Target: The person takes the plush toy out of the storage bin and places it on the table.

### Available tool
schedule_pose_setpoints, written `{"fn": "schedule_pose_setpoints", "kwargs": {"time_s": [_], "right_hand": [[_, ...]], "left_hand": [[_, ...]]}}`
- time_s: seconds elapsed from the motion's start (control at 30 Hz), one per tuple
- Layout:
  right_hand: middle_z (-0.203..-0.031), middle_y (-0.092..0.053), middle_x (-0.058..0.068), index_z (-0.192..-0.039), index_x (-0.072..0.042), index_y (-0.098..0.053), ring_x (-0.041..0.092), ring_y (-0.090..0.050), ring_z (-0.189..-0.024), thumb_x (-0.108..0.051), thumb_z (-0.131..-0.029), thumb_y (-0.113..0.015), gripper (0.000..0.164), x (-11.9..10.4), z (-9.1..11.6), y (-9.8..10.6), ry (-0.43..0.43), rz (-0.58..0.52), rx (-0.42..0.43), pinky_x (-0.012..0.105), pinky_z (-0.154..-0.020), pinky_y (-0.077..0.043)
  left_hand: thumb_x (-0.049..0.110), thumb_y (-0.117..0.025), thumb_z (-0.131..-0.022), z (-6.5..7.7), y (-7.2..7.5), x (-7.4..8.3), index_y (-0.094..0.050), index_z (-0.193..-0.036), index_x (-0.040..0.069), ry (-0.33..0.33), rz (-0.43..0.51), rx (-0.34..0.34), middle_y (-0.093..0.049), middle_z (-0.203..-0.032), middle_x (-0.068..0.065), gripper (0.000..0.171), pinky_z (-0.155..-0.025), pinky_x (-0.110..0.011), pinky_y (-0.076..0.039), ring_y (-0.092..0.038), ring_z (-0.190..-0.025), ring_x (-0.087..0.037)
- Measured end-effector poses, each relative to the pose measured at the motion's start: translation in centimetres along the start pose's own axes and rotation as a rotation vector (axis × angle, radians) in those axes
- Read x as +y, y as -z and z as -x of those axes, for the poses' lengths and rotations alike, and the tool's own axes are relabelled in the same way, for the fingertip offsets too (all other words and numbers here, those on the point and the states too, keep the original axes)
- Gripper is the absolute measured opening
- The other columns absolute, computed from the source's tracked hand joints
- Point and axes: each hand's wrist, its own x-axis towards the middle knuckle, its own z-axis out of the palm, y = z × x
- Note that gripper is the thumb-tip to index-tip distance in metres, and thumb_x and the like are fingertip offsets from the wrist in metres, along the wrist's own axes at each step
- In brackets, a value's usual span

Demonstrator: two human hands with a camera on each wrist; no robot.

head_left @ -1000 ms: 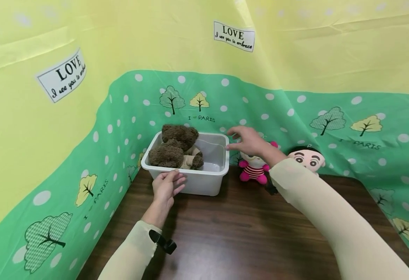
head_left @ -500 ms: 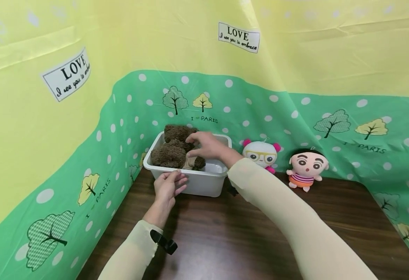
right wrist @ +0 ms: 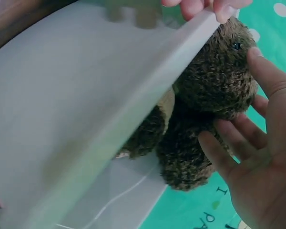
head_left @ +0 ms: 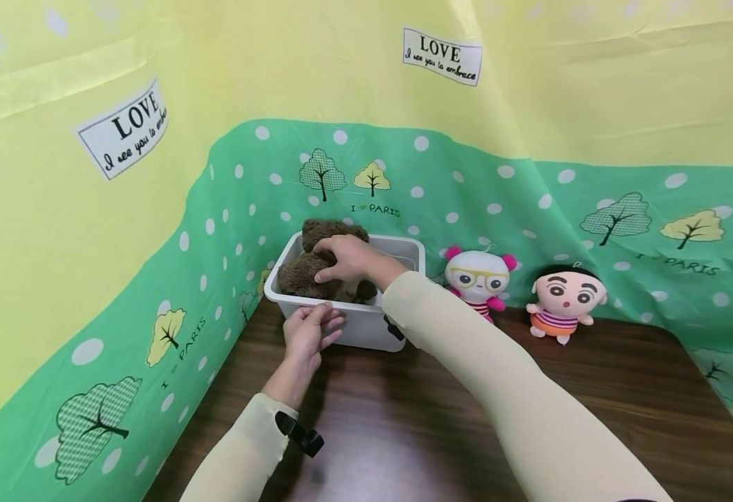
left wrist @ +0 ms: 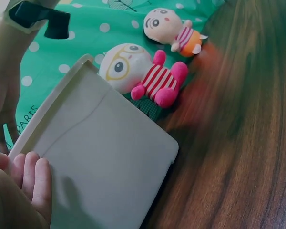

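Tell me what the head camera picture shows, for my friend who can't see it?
A person's right hand reaches into a white plastic bin and touches a fuzzy brown teddy bear, while the left hand holds the bin's front rim. Two small dolls stand beside it on the dark wooden table.

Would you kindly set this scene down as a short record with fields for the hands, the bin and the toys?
Right hand: right hand inside the bin, fingers spread on the brown curly plush teddy bear
Left hand: left hand holds the bin's near rim
Bin: white plastic rectangular bin on the dark wooden table, bear inside
Beside the bin: white-faced plush doll with pink ears and yellow glasses; black-haired plush doll in a striped top
Backdrop: yellow and green dotted cloth
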Motion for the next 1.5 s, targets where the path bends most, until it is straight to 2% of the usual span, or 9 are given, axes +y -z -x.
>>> {"fn": "schedule_pose_setpoints", "kwargs": {"time_s": [0.17, 0.43, 0.73, 1.0, 1.27, 1.5], "right_hand": [[-0.149, -0.057, 0.004, -0.148, -0.017, -0.053, 0.026, -0.051, -0.140, -0.048, -0.092, -0.075, 0.068, -0.4, -1.1, 0.4, 0.019, 0.080, -0.057, 0.042, -0.116, -0.043], [-0.149, -0.056, 0.007, -0.149, -0.018, -0.051, 0.027, -0.051, -0.138, -0.051, -0.087, -0.080, 0.076, -1.3, -2.5, 0.9, -0.011, 0.139, -0.137, 0.043, -0.113, -0.046], [-0.144, -0.059, 0.007, -0.147, -0.018, -0.054, 0.027, -0.054, -0.135, -0.042, -0.088, -0.081, 0.069, -1.7, -2.6, 0.9, -0.021, 0.176, -0.136, 0.042, -0.110, -0.048], [-0.131, -0.065, 0.007, -0.138, -0.016, -0.062, 0.022, -0.061, -0.114, -0.026, -0.090, -0.078, 0.051, -1.6, -2.7, 0.7, 0.012, 0.106, -0.106, 0.039, -0.092, -0.055], [-0.134, -0.066, 0.004, -0.134, -0.018, -0.067, 0.022, -0.060, -0.118, -0.019, -0.091, -0.075, 0.044, -1.1, -2.0, 1.3, 0.014, 0.074, -0.059, 0.039, -0.096, -0.054], [-0.135, -0.068, 0.003, -0.130, -0.018, -0.070, 0.023, -0.061, -0.126, -0.016, -0.090, -0.077, 0.040, -0.8, -1.1, 2.7, 0.013, -0.067, 0.014, 0.040, -0.101, -0.055]], "left_hand": [[0.014, -0.073, -0.091, -0.2, -0.1, -0.2, -0.058, -0.103, 0.007, -0.011, 0.001, -0.004, -0.079, -0.087, -0.008, 0.021, -0.065, -0.034, -0.065, -0.078, -0.076, -0.017], [0.012, -0.073, -0.090, -0.7, 0.1, -0.2, -0.059, -0.102, 0.007, -0.015, -0.002, -0.012, -0.079, -0.086, -0.007, 0.019, -0.065, -0.034, -0.065, -0.078, -0.076, -0.017], [0.013, -0.073, -0.090, -0.7, 0.0, 0.0, -0.059, -0.102, 0.007, 0.000, -0.012, -0.015, -0.079, -0.088, -0.008, 0.019, -0.066, -0.035, -0.065, -0.078, -0.078, -0.018], [0.012, -0.072, -0.090, -0.6, 0.1, 0.0, -0.059, -0.102, 0.007, -0.008, -0.003, -0.012, -0.079, -0.089, -0.009, 0.019, -0.066, -0.035, -0.065, -0.078, -0.077, -0.017], [0.013, -0.073, -0.089, -0.3, -0.1, -0.1, -0.057, -0.101, 0.007, -0.003, 0.005, 0.000, -0.079, -0.090, -0.010, 0.020, -0.067, -0.037, -0.066, -0.078, -0.077, -0.017], [0.012, -0.072, -0.089, -0.3, -0.1, -0.2, -0.058, -0.102, 0.006, -0.014, 0.022, 0.017, -0.078, -0.086, -0.008, 0.020, -0.067, -0.038, -0.066, -0.078, -0.076, -0.018]]}}
